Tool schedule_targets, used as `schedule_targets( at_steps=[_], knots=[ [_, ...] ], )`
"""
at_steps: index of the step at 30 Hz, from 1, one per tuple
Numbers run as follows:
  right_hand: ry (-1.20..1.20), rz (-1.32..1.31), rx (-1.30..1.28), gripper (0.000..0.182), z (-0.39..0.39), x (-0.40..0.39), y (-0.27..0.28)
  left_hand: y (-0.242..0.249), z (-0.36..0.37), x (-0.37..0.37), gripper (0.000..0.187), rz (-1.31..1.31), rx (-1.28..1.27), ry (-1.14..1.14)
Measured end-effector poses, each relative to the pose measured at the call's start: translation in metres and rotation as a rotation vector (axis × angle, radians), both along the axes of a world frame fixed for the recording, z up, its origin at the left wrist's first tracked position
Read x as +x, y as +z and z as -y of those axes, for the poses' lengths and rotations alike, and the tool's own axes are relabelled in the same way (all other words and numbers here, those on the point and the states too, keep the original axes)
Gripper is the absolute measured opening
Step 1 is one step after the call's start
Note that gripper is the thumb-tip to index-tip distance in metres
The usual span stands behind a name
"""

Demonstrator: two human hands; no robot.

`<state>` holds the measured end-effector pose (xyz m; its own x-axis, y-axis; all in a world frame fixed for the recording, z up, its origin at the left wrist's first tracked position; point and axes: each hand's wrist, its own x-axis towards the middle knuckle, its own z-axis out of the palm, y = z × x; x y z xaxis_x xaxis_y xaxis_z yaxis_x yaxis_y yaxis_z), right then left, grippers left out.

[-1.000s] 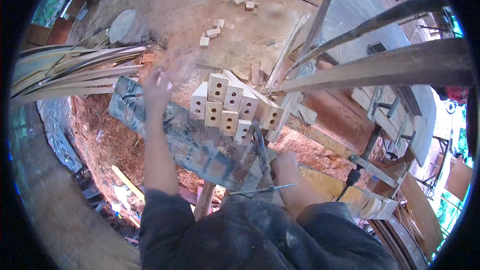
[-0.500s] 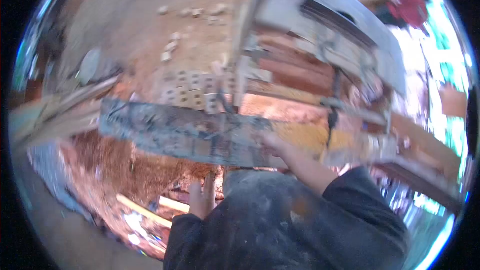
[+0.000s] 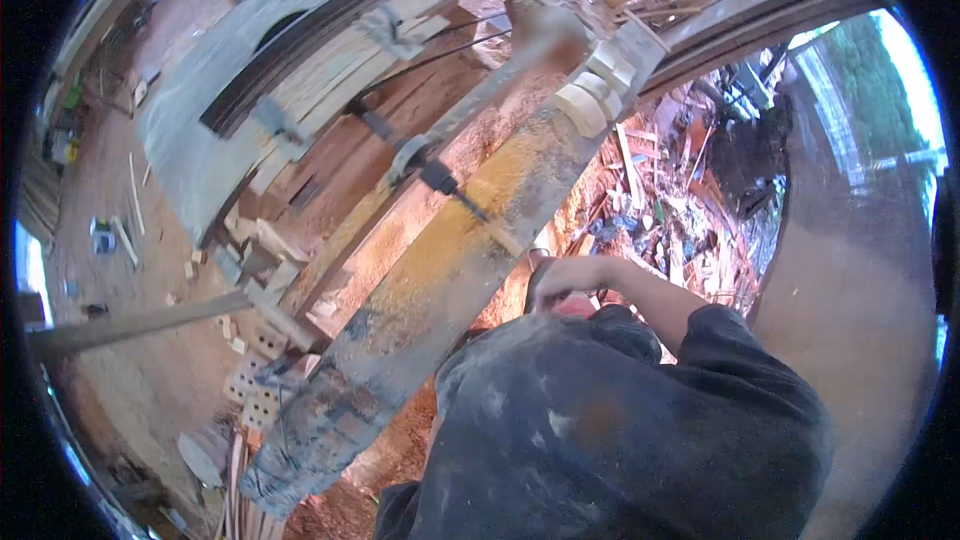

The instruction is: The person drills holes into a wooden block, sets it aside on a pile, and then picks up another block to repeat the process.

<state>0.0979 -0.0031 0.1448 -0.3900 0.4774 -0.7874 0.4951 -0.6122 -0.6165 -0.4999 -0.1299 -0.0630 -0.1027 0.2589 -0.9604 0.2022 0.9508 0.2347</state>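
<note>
My right hand [image 3: 565, 280] is closed at the near edge of a long plank bench [image 3: 410, 280], close to my body. What it grips is hidden; a reddish patch [image 3: 575, 306] shows just below the fingers. Beyond the hand, a dark drill chuck [image 3: 437, 177] carries a long thin bit that points across the sawdust-covered plank. The bit's near end meets a small light piece of wood [image 3: 504, 240] at the plank's edge. My left hand is out of sight, with only a bit of dark sleeve [image 3: 396, 510] at the bottom.
Pale wooden blocks [image 3: 590, 95] sit at the plank's far right end. Blocks with drilled holes [image 3: 255, 390] stand beyond its left end. A large grey board [image 3: 215, 70] lies behind the drill frame. Wood scraps [image 3: 670, 200] litter the ground at right.
My view has swung round to the right, bringing the drill to the middle. My right hand has come off the plank top to its near edge, and my left hand has left the view.
</note>
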Motion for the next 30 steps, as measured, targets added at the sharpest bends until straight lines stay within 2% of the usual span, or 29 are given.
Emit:
schedule_targets(
  at_steps=[1,3,4,5,6,7,8,10,11,13,14,16,18,20,21,22,23,25,26,27,28,29,30],
  knots=[
    [-0.231,0.180,0.085,0.055,0.008,0.030,0.006,0.001,-0.007,0.018,0.031,-0.010,0.018,0.000],
    [-0.452,0.660,0.421,0.056,0.028,0.117,-0.055,0.006,-0.017,0.065,0.031,-0.029,0.055,0.009],
    [-0.511,0.788,0.342,0.059,0.017,0.155,-0.057,0.008,-0.018,0.090,0.031,-0.041,0.072,0.014],
    [-0.400,0.814,0.483,0.056,0.020,0.208,-0.094,0.011,-0.020,0.115,0.031,-0.052,0.087,0.022],
    [-0.784,0.694,0.350,0.052,-0.005,0.222,-0.068,0.013,-0.020,0.142,0.032,-0.063,0.098,0.022],
    [-0.949,0.732,0.553,0.052,-0.021,0.233,-0.065,0.017,-0.020,0.167,0.032,-0.072,0.109,0.019],
    [-0.915,0.727,0.628,0.061,-0.038,0.259,-0.073,0.021,-0.020,0.193,0.032,-0.079,0.114,0.012],
    [-0.828,0.913,0.781,0.084,-0.065,0.306,-0.124,0.027,-0.025,0.239,0.032,-0.091,0.132,0.001],
    [-0.826,0.890,0.778,0.084,-0.076,0.306,-0.126,0.028,-0.025,0.253,0.033,-0.101,0.137,-0.006],
    [-0.747,1.128,0.754,0.106,-0.107,0.304,-0.120,0.033,-0.029,0.278,0.033,-0.110,0.150,-0.014],
    [-0.732,1.117,0.784,0.106,-0.113,0.307,-0.128,0.037,-0.028,0.286,0.033,-0.114,0.148,-0.017],
    [-0.660,1.179,0.511,0.112,-0.127,0.308,-0.153,0.044,-0.031,0.301,0.033,-0.113,0.153,-0.018],
    [-0.648,1.131,0.398,0.113,-0.131,0.309,-0.143,0.044,-0.034,0.306,0.034,-0.097,0.148,-0.040],
    [-0.695,1.148,0.379,0.097,-0.132,0.305,-0.154,0.040,-0.040,0.302,0.034,-0.068,0.137,-0.079],
    [-0.711,1.154,0.394,0.097,-0.124,0.306,-0.153,0.036,-0.042,0.296,0.034,-0.045,0.127,-0.109],
    [-1.111,0.458,0.161,0.086,-0.116,0.301,-0.141,0.032,-0.045,0.288,0.034,-0.021,0.115,-0.137],
    [-1.380,-0.292,-0.082,0.076,-0.107,0.294,-0.129,0.031,-0.051,0.280,0.035,0.010,0.097,-0.174],
    [-1.404,-0.545,-0.043,0.058,-0.065,0.262,-0.123,0.029,-0.065,0.262,0.035,0.079,0.047,-0.262],
    [-1.360,-0.518,0.005,0.057,-0.048,0.227,-0.085,0.030,-0.078,0.256,0.035,0.113,0.026,-0.309],
    [-1.282,-0.811,-0.023,0.056,-0.026,0.208,-0.087,0.033,-0.090,0.249,0.035,0.140,0.000,-0.361],
    [-1.227,-1.087,-0.067,0.055,-0.013,0.178,-0.061,0.035,-0.101,0.243,0.036,0.166,-0.023,-0.415],
    [-1.345,-0.798,0.051,0.055,-0.004,0.146,-0.052,0.040,-0.114,0.239,0.036,0.194,-0.042,-0.468],
    [-1.315,-0.912,-0.062,0.055,0.003,0.128,-0.059,0.046,-0.125,0.236,0.036,0.216,-0.060,-0.510]
  ],
)
